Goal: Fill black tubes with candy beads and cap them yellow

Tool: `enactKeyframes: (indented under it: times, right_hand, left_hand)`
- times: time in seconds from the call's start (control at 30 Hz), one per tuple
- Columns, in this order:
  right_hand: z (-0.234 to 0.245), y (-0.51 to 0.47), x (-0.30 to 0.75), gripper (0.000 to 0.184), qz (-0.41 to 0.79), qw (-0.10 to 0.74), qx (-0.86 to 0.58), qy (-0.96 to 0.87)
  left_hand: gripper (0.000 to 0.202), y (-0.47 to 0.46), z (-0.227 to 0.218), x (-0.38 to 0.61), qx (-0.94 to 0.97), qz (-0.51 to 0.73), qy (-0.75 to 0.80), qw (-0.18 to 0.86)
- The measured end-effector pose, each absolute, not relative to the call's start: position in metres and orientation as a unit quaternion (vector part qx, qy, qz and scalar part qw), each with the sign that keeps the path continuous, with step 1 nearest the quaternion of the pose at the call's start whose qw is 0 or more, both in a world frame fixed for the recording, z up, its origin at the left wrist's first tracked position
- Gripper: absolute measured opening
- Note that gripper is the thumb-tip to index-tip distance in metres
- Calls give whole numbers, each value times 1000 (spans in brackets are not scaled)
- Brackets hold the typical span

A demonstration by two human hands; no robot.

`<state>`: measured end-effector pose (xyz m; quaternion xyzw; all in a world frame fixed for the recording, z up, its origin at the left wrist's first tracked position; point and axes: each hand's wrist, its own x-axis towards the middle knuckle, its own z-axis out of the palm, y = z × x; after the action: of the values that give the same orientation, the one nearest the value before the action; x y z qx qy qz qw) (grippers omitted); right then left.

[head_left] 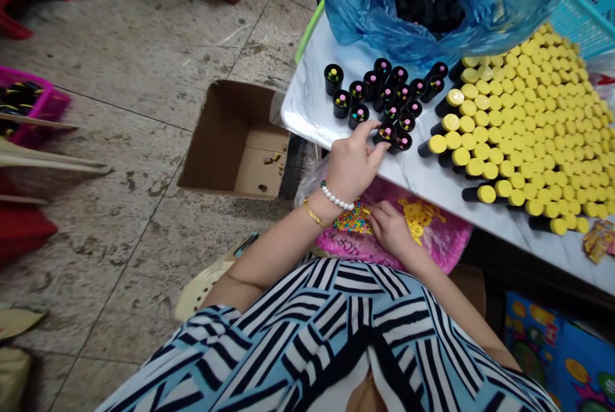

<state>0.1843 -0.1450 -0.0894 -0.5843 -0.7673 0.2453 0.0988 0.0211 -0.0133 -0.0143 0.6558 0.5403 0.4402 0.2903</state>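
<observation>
My left hand (pixel 353 165), with a pearl bracelet at the wrist, pinches a small black cup (pixel 385 132) between thumb and fingers at the table's front edge. Similar black cups (pixel 373 82) stand upright behind it, with pink or yellow pegs and coloured beads inside. Lower down, my right hand (pixel 391 229) rests over a pink tray (pixel 449 245) beside a heap of small multicoloured beads (pixel 354 220). Its fingers are bent around a small yellow piece (pixel 366 211) whose kind I cannot make out.
Many yellow-capped black tubes (pixel 523 136) cover the right of the marble-patterned table (pixel 312 104). A blue plastic bag (pixel 355 8) of black cups lies at the back, near a turquoise basket (pixel 583 21). An open cardboard box (pixel 206 143) stands left of the table.
</observation>
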Motion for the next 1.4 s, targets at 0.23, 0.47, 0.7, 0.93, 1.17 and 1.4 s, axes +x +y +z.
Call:
enactKeyframes:
  times: [0.23, 0.47, 0.7, 0.93, 1.17, 1.4]
  right_hand:
    - [-26, -144, 182, 14, 339, 360, -590, -638]
    - [23, -124, 199, 24, 409, 512, -620, -431]
    - [24, -96, 212, 33, 447, 499, -640, -375]
    - [29, -89, 208, 23, 454, 494, -641, -373]
    - [28, -90, 206, 18, 490, 511, -624, -330]
    - [32, -91, 203, 14, 444, 512, -635, -370]
  left_hand:
    - [31, -41, -17, 6, 690, 447, 515, 243]
    - [31, -69, -16, 22, 808, 364, 402, 233]
    - [29, -54, -20, 39, 811, 355, 390, 253]
    - [33, -53, -26, 38, 788, 377, 380, 303]
    - [32, -53, -29, 39, 766, 395, 369, 349]
    - [34, -53, -30, 39, 764, 392, 374, 351]
